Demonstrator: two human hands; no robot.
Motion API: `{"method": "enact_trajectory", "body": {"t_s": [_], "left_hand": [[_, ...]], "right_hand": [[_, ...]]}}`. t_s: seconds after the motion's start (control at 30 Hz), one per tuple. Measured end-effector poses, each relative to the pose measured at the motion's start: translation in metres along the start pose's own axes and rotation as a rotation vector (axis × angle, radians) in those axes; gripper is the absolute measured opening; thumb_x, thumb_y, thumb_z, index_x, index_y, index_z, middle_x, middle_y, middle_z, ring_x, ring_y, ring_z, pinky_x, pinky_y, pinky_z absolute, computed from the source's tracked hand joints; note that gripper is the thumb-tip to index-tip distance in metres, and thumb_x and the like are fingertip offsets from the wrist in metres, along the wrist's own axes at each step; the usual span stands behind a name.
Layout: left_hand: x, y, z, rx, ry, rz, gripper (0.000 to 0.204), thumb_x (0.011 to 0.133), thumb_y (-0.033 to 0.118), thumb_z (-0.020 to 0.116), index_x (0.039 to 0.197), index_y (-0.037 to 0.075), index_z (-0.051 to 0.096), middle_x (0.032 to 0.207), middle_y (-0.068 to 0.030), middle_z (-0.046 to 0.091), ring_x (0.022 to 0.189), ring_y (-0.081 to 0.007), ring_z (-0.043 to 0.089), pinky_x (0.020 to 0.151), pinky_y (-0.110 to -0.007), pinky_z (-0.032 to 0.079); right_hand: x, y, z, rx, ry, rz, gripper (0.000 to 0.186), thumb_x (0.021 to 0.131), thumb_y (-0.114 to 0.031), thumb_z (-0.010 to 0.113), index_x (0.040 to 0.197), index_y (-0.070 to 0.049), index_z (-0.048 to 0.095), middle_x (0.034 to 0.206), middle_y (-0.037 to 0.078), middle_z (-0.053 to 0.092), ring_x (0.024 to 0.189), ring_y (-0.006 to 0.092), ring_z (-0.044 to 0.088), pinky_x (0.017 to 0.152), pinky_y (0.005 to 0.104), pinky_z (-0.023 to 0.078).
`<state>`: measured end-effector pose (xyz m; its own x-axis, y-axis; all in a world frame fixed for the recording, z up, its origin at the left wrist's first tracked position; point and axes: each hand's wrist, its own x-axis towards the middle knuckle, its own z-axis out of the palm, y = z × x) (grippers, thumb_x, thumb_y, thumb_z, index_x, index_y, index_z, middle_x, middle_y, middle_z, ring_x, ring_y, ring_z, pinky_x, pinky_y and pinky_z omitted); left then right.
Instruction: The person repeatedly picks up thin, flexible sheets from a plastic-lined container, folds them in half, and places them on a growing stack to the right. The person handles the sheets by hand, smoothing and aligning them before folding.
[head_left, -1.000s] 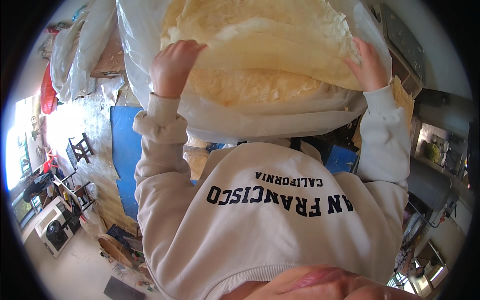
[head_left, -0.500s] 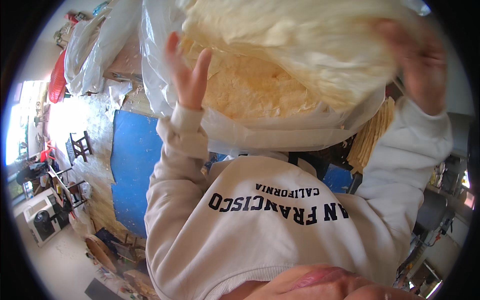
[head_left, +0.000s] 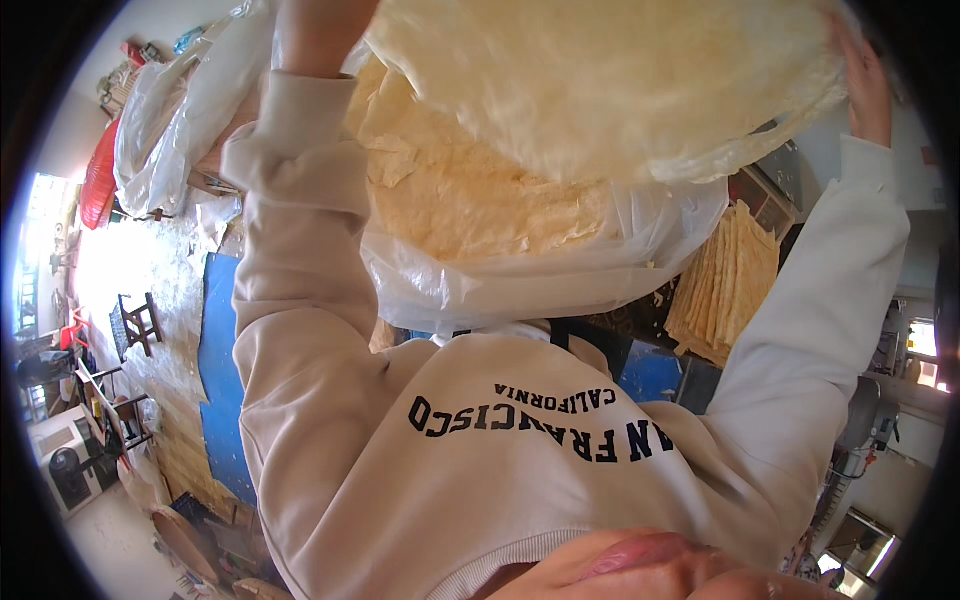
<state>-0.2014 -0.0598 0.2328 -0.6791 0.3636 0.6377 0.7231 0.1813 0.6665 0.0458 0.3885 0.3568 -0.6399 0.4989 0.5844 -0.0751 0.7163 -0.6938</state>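
Observation:
A broad, thin, pale sheet that looks like flatbread (head_left: 600,80) hangs spread across the top of the view. My right hand (head_left: 868,85) is at its right edge, fingers closed on the rim. My left hand (head_left: 325,35) reaches up at the sheet's left side; its fingers run out of the picture, so its grip is hidden. Below the raised sheet lies a pile of browner flatbread (head_left: 470,200), wrinkled and flaky on top. Clear plastic sheeting (head_left: 520,285) wraps the pile's near side.
A fanned stack of folded flatbread (head_left: 728,285) stands right of the plastic. More crumpled plastic (head_left: 185,120) hangs at the far left, near a red rounded object (head_left: 98,180). Blue boards (head_left: 222,370) lie at the left, with a small dark stool (head_left: 137,328) beyond them.
The pale sheet has spread out flatter and wider. My left hand, open and apart before, has gone up toward the sheet's far left. My right hand has moved up and outward.

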Motion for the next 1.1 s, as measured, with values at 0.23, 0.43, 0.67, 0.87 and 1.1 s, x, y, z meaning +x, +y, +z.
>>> {"method": "enact_trajectory", "body": {"t_s": [0.23, 0.43, 0.67, 0.87, 1.1], "left_hand": [[-0.080, 0.039, -0.056, 0.424, -0.012, 0.530, 0.009, 0.080, 0.007, 0.074, 0.089, 0.005, 0.073, 0.099, -0.0073, 0.074, 0.090, -0.0235, 0.070, 0.078, -0.031, 0.054], [-0.198, 0.011, -0.046, 0.373, -0.639, 0.510, 0.023, 0.074, 0.008, 0.067, 0.096, 0.009, 0.072, 0.109, -0.0057, 0.072, 0.100, -0.0226, 0.070, 0.083, -0.036, 0.055], [-0.256, -0.029, -0.034, 0.354, -0.704, 0.243, 0.028, 0.074, 0.004, 0.066, 0.100, 0.009, 0.072, 0.113, -0.0043, 0.072, 0.111, -0.0252, 0.066, 0.091, -0.037, 0.053], [-0.227, -0.072, -0.038, -0.434, -0.398, -0.811, 0.013, 0.088, 0.008, 0.075, 0.093, -0.003, 0.071, 0.087, -0.0045, 0.072, 0.075, -0.0092, 0.067, 0.068, -0.023, 0.054], [-0.225, -0.090, -0.015, -0.221, -0.367, -0.738, 0.022, 0.090, 0.017, 0.075, 0.098, -0.002, 0.067, 0.082, -0.0039, 0.070, 0.071, -0.0080, 0.064, 0.065, -0.022, 0.053]], "right_hand": [[-0.109, 0.055, -0.006, -0.068, -0.230, 0.104, 0.028, 0.091, -0.008, 0.069, 0.117, 0.002, 0.067, 0.122, 0.007, 0.068, 0.113, 0.0144, 0.061, 0.098, 0.0301, 0.046], [-0.236, 0.100, 0.053, -0.139, -0.931, -0.008, 0.030, 0.078, 0.011, 0.064, 0.104, -0.001, 0.071, 0.116, 0.010, 0.070, 0.125, 0.0299, 0.057, 0.101, 0.0383, 0.046], [-0.262, 0.110, 0.072, -0.330, -1.032, -0.016, 0.026, 0.082, 0.001, 0.067, 0.105, -0.009, 0.074, 0.117, 0.009, 0.069, 0.129, 0.0289, 0.054, 0.103, 0.0378, 0.046], [-0.221, 0.127, 0.103, 0.073, -0.574, 0.322, 0.021, 0.098, -0.017, 0.061, 0.109, -0.001, 0.066, 0.098, 0.002, 0.069, 0.094, 0.0092, 0.059, 0.083, 0.0259, 0.047], [-0.248, 0.163, 0.144, -0.155, -0.602, 0.420, 0.022, 0.100, -0.026, 0.061, 0.104, -0.004, 0.062, 0.078, -0.008, 0.053, 0.070, 0.0009, 0.043, 0.059, 0.0215, 0.036]]}}
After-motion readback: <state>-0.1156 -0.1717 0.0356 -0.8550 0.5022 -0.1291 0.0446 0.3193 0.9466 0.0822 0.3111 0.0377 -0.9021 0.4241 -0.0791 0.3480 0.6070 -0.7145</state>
